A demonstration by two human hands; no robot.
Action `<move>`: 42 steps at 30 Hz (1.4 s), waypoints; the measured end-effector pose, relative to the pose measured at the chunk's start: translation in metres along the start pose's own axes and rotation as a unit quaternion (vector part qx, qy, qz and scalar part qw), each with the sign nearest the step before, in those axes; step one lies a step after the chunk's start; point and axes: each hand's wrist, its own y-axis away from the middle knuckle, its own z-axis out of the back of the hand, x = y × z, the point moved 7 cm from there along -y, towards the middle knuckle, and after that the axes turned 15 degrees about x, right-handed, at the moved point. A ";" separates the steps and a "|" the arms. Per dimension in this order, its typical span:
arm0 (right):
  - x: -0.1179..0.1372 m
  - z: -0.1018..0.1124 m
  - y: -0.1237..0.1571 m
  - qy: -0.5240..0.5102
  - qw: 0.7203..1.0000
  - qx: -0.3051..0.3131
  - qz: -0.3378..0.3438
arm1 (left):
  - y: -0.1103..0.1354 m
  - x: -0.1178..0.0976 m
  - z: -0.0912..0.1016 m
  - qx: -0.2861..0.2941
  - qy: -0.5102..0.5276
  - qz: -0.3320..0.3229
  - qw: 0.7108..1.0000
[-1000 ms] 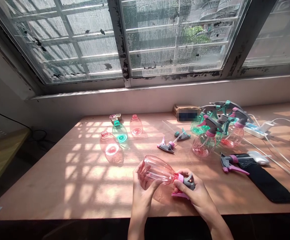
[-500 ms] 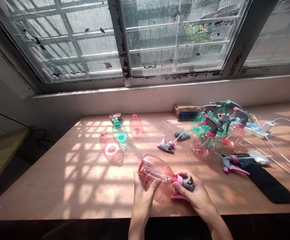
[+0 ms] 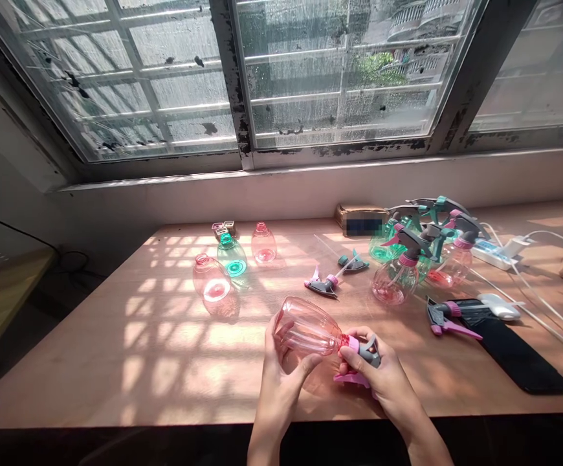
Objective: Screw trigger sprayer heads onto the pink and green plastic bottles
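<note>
A clear pink spray bottle [image 3: 309, 325] lies tilted in my two hands above the front of the table. My left hand [image 3: 284, 375] wraps round its base end, thumb along the near side. At the neck, my right hand [image 3: 371, 369] grips the pink collar of the grey-and-pink spray head [image 3: 366, 353]; its fingers partly hide the head, and the pink trigger hangs below. Beyond my hands lie a loose grey-and-pink spray head [image 3: 324, 283] and a grey-and-green spray head [image 3: 353, 261].
Topless bottles stand at left: pink [image 3: 211, 278], green [image 3: 231, 255] and pink [image 3: 264, 244]. Several assembled spray bottles [image 3: 394, 281] crowd the right, near a cardboard box [image 3: 359, 220] and power strip [image 3: 494, 254]. Another spray head [image 3: 449, 318] rests by a black phone [image 3: 524, 359].
Both hands and the pink spray bottle have shifted slightly to the right. My right hand has turned a little at the collar. The things on the table stay put.
</note>
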 end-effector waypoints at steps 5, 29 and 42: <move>0.002 -0.005 0.000 0.017 1.000 0.024 0.001 | 0.000 -0.003 0.000 -0.025 0.034 -0.011 0.999; -0.002 -0.001 -0.001 0.014 1.000 0.005 -0.004 | -0.001 -0.003 0.005 -0.020 0.007 -0.016 1.000; -0.003 0.000 -0.002 0.007 1.000 0.007 -0.006 | 0.000 -0.003 0.005 -0.025 -0.023 -0.007 0.999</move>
